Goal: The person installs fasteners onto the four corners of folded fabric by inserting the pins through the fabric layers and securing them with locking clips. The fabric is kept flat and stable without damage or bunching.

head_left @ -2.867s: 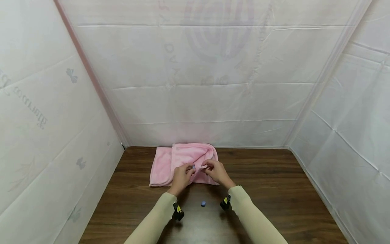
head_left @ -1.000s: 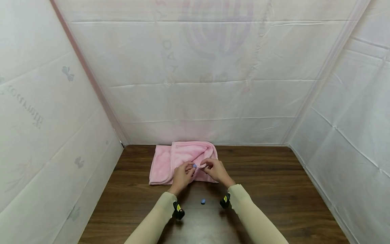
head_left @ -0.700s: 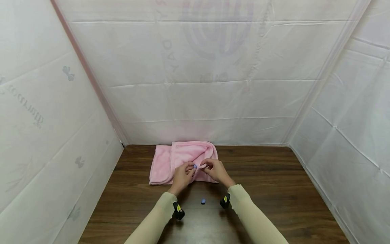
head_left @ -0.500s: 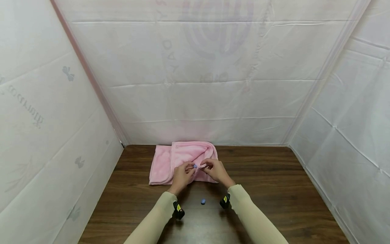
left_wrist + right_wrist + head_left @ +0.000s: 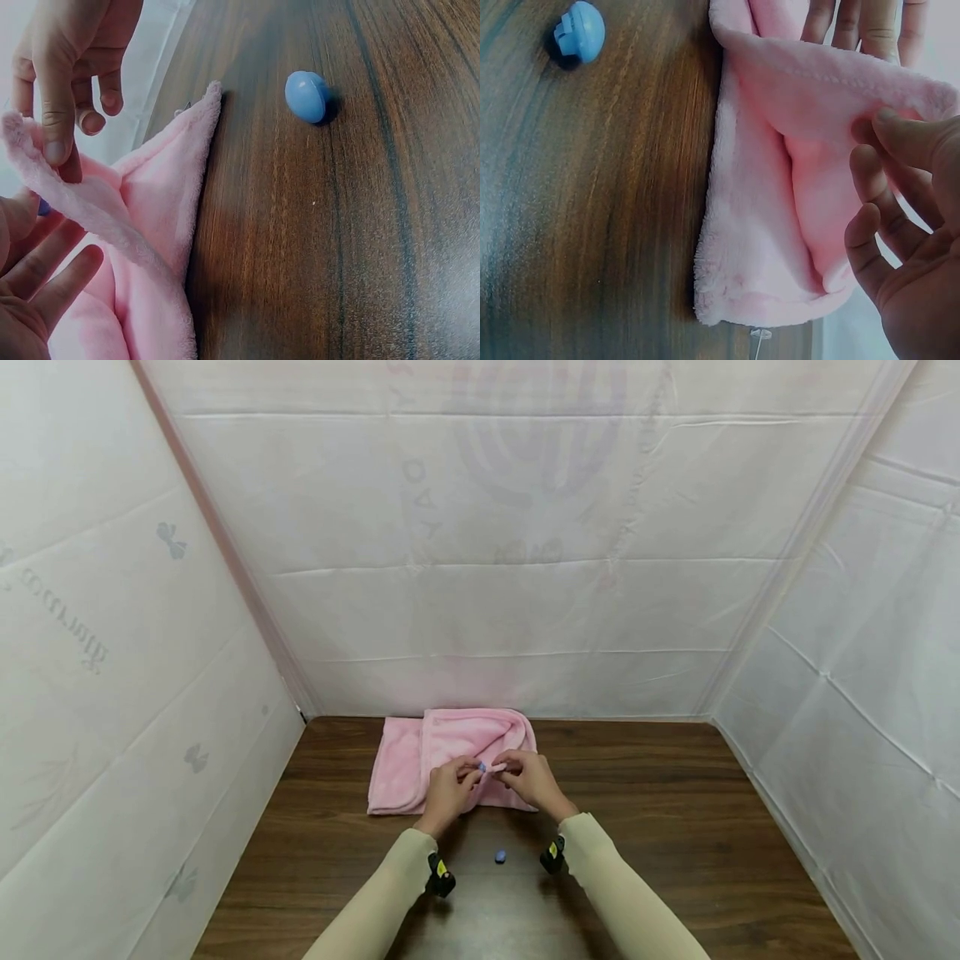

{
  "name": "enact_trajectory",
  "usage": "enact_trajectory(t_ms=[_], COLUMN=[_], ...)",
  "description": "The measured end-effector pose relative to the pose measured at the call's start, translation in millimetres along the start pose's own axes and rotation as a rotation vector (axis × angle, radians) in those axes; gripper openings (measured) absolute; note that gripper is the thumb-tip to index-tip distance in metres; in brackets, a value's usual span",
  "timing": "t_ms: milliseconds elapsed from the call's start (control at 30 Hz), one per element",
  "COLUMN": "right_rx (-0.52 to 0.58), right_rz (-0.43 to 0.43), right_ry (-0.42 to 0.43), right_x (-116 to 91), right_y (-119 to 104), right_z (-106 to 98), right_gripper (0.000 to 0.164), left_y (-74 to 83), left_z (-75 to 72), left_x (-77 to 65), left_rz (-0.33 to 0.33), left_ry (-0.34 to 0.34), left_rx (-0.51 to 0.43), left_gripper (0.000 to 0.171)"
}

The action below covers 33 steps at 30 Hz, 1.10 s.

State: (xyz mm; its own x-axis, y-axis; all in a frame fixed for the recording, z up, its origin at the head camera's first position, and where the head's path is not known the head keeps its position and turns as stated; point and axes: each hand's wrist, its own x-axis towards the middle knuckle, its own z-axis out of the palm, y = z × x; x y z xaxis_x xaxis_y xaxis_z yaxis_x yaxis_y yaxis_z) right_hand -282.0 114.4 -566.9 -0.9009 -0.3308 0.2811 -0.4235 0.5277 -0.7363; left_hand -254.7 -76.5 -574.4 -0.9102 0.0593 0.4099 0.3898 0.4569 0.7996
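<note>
While pink cloth (image 5: pixel 400 768) lies folded, left hand (image 5: pixel 447 792) holds blue piece (image 5: pixel 482 767) in narrow grip; slack pressure may drop it. Loose blue piece (image 5: pixel 500 857), on tabletop (image 5: pixel 645 827), may roll if brushed. Right hand (image 5: pixel 532 778) pinches cloth edge (image 5: pixel 497 768); hard tug may free it.

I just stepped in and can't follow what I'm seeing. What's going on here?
A person is handling a pink fleecy cloth with both bare hands. The right hand pinches its raised edge, while the left hand holds a small blue piece close by that edge. Whether the piece is fastened to the cloth can't be made out. A second blue piece lies loose on the wooden table, nearer the person than the cloth.
</note>
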Motion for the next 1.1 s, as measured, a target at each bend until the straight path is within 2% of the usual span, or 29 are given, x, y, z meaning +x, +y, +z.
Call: enact_trajectory(t_ms=[300, 533, 700, 900, 1000, 1100], right_rx=[-0.015, 0.004, 0.005, 0.040, 0.045, 0.039], right_rz=[-0.012, 0.017, 0.014, 0.007, -0.007, -0.008], right_ry=[-0.006, -0.031, -0.028, -0.015, -0.009, -0.004], right_x=[1, 0, -1, -1, -1, 0], right_y=[1, 0, -1, -2, -2, -2], right_z=[2, 0, 0, 0, 1, 3], right_gripper=[0.010, 0.010, 0.010, 0.012, 0.012, 0.011], left_y=[3.1, 3.7, -1.5, -3.2, -5.1, -6.8], left_z=[3.5, 1.5, -2.8, -9.6, -10.9, -11.6], left_x=[0.1, -0.9, -5.7, -14.4, -16.9, -18.0], left_rz=[0.015, 0.043, 0.147, 0.303, 0.380, 0.405], left_ry=[-0.015, -0.029, -0.061, -0.142, -0.163, -0.177], left_rx=[0.021, 0.017, 0.033, 0.126, 0.185, 0.209], left_gripper=[0.009, 0.013, 0.025, 0.014, 0.015, 0.019])
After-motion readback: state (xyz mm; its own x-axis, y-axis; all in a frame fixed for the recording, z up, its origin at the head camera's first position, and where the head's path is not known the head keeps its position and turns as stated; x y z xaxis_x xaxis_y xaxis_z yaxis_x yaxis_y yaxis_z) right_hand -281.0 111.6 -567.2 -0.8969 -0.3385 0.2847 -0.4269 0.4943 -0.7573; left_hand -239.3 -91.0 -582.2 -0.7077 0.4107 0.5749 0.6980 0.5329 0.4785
